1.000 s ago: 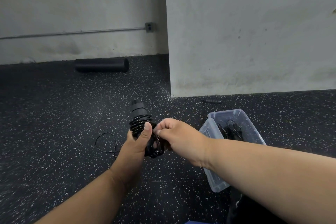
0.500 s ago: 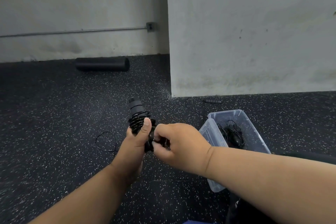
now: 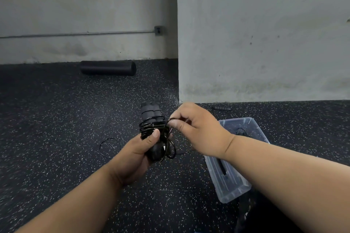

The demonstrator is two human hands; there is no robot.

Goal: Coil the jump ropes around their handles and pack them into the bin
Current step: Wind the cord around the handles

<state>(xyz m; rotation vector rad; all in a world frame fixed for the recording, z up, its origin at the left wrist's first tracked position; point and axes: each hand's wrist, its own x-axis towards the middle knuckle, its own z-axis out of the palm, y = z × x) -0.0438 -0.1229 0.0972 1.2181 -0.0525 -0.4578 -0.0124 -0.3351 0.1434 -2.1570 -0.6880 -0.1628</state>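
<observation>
Speckled black rubber floor (image 3: 56, 119), pale concrete walls behind, person looking down at both forearms.

Left hand (image 3: 138, 151) was curled round a pair of black jump rope handles (image 3: 151, 114) held together, roughly upright, thumb pressed over the wound turns. Several turns of black rope (image 3: 151, 127) lay around the handles just above the thumb. Right hand (image 3: 195, 126) pinched a loop of the same rope between thumb and fingertips, just right of the handles, other fingers curled. Looser loops hung below the left hand's fingers, and a slack tail of rope (image 3: 109, 146) lay on the floor to the left; whether it belonged to this rope could not be told for certain.

Clear plastic bin (image 3: 251, 126) sat on the floor to the right, partly behind the right forearm. Dark rope visible inside it at the far end, and a dark handle-like shape near the close end; count of ropes inside not determinable.

Judgement on progress: at least one rope appeared already packed. The held rope was mostly coiled but not finished; remaining slack needed winding on and securing, then placing into the bin. A small dark object (image 3: 221, 108) by the wall base might be another handle; too small to tell.

Black foam roller (image 3: 108, 67) lay against the far wall.
</observation>
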